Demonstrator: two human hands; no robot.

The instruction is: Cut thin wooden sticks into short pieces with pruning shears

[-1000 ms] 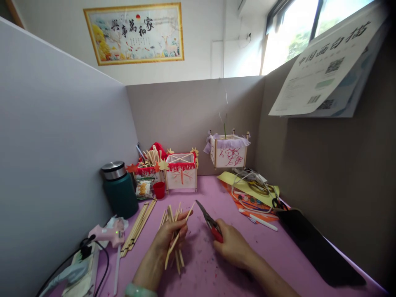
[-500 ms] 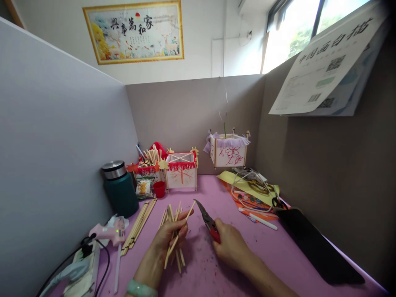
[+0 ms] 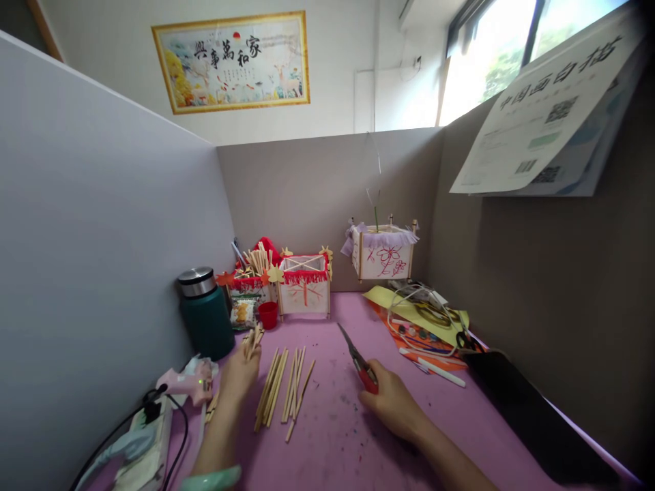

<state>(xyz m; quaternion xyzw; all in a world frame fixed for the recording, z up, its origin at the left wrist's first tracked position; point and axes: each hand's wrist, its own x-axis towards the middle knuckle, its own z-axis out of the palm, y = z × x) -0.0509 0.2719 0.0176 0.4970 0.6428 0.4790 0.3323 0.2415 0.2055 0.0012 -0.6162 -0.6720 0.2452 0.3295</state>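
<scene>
Your left hand (image 3: 241,368) has swung left, leaving the thin sticks (image 3: 271,390) loose on the table. They lie just right of that hand, the nearer one, long axes running away from you with far ends leaning right. Beneath your left hand are tied sticks (image 3: 211,408), slanting likewise; whether its fingers have closed on them, you cannot tell. Your right hand (image 3: 391,402) grips the red-handled pliers (image 3: 358,358) firmly, tip pointing up-left, beyond the loose sticks' right side.

From the loose sticks (image 3: 273,390) on the table (image 3: 327,426), the bottle (image 3: 207,320) is at ten o'clock. The box (image 3: 306,296) (a cup (image 3: 268,316) beside it) stands at twelve, the paper (image 3: 385,301) at two.
</scene>
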